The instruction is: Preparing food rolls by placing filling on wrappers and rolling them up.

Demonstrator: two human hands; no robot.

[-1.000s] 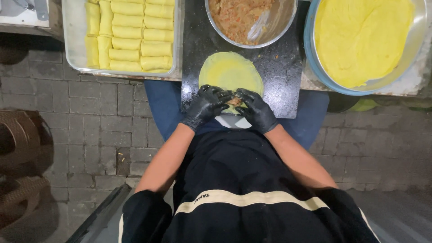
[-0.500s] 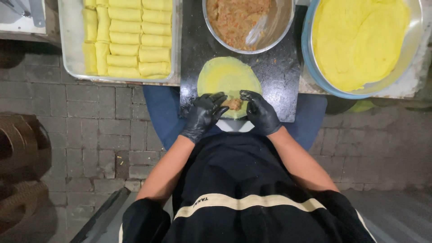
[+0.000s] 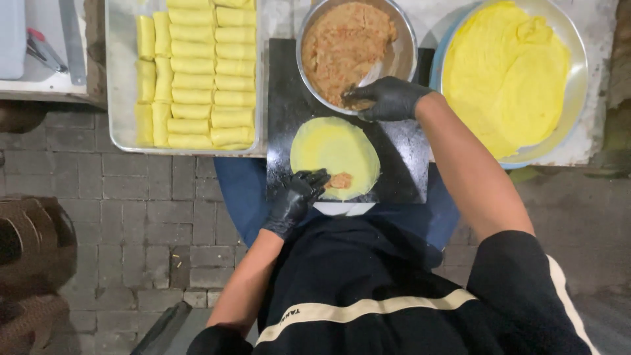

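A second ago both gloved hands were bunched together over the filling at the near edge of the yellow wrapper; now they are apart. The right hand has gone to the far side, its fingers at the near rim of the metal bowl of brown filling, while the left hand is alone at the wrapper's near left edge, fingertips beside the small lump of filling, which now lies uncovered on the wrapper.
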